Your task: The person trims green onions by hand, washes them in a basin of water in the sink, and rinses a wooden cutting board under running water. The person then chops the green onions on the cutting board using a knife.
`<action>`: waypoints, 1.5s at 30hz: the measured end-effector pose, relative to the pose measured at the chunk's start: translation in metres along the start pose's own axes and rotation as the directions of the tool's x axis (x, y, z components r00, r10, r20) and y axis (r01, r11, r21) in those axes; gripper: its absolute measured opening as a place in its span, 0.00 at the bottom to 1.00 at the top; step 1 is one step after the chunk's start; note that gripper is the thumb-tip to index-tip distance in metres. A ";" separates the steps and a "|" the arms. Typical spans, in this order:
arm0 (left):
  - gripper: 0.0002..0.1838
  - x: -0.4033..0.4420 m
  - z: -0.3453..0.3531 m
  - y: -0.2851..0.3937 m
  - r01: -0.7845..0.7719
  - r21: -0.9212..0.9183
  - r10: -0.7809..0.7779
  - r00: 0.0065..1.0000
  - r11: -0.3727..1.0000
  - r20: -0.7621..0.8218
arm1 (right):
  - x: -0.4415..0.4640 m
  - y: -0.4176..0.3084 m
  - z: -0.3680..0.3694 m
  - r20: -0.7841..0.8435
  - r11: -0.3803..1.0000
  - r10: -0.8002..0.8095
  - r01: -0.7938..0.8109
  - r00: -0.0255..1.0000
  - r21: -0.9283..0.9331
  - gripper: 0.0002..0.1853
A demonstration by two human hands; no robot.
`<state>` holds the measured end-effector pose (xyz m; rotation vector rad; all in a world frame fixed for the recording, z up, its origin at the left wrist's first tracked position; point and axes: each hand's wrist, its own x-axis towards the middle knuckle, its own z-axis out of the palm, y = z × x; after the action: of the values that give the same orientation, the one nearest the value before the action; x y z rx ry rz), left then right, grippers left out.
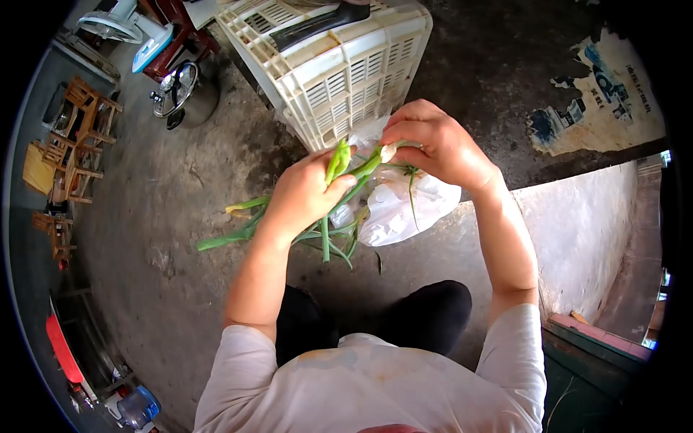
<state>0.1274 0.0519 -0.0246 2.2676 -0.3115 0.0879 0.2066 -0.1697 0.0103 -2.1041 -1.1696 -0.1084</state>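
My left hand (303,193) is closed around a bunch of green onions (224,241), whose long leaves stick out to the left and hang below the fist. A light green folded or thick end (338,160) rises above the thumb. My right hand (440,144) pinches the other end of a stalk, by a small whitish piece (388,153). Thin, drooping leaf strips hang under the right fingers. Beneath both hands a crumpled white plastic bag (411,209) lies on the floor; its contents are mostly hidden.
Just ahead stands a cream plastic crate (346,79) with a dark object (321,25) on top. A metal pressure cooker (186,94) and a fan (112,27) are at upper left. Wooden stools (86,123) line the left. Torn printed paper (613,101) lies at upper right.
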 end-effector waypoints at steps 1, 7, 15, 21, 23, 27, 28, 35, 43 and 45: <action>0.18 0.002 0.003 0.003 0.049 -0.015 -0.048 0.998 0.999 0.032 | 0.000 0.000 0.000 0.006 0.998 -0.032 0.032 0.999 -0.050 0.15; 0.12 -0.001 0.010 0.008 0.011 0.032 -0.012 0.999 0.999 0.045 | -0.005 0.002 0.012 -0.067 0.993 -0.063 0.056 0.996 -0.107 0.11; 0.09 -0.010 0.003 -0.009 0.096 -0.156 -0.092 0.995 0.983 0.034 | -0.020 0.041 0.011 -0.201 0.783 0.545 -0.408 0.814 0.469 0.10; 0.12 -0.013 -0.019 -0.031 0.289 -0.653 -0.197 0.957 0.700 0.213 | -0.074 0.125 0.057 -0.120 0.600 0.775 -0.664 0.620 0.446 0.11; 0.12 -0.012 -0.025 -0.025 0.324 -0.694 -0.173 0.944 0.643 0.280 | -0.085 0.129 0.070 -0.154 0.757 0.643 -0.593 0.750 0.275 0.23; 0.15 -0.006 -0.016 -0.022 0.421 -0.709 -0.152 0.898 0.565 0.412 | -0.043 0.040 0.063 0.090 0.559 0.529 -0.426 0.844 0.712 0.23; 0.15 -0.004 -0.013 -0.020 0.443 -0.705 -0.159 0.888 0.555 0.432 | -0.035 0.021 0.064 0.092 0.489 0.445 -0.328 0.891 0.809 0.21; 0.15 -0.006 -0.015 -0.027 0.464 -0.655 -0.204 0.877 0.596 0.435 | -0.029 0.018 0.059 0.008 0.606 0.470 -0.329 0.883 0.724 0.07; 0.12 -0.012 -0.026 -0.033 0.433 -0.555 -0.282 0.898 0.710 0.339 | -0.048 0.063 0.031 -0.328 0.613 0.697 -0.292 0.638 0.734 0.08; 0.12 -0.011 -0.026 -0.035 0.377 -0.569 -0.267 0.925 0.731 0.271 | -0.065 0.095 0.048 -0.310 0.789 0.612 -0.531 0.728 0.309 0.13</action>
<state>0.1265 0.0958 -0.0353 1.6378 -0.0102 -0.3530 0.2290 -0.2179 -0.1026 -2.0395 -0.2372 -0.1123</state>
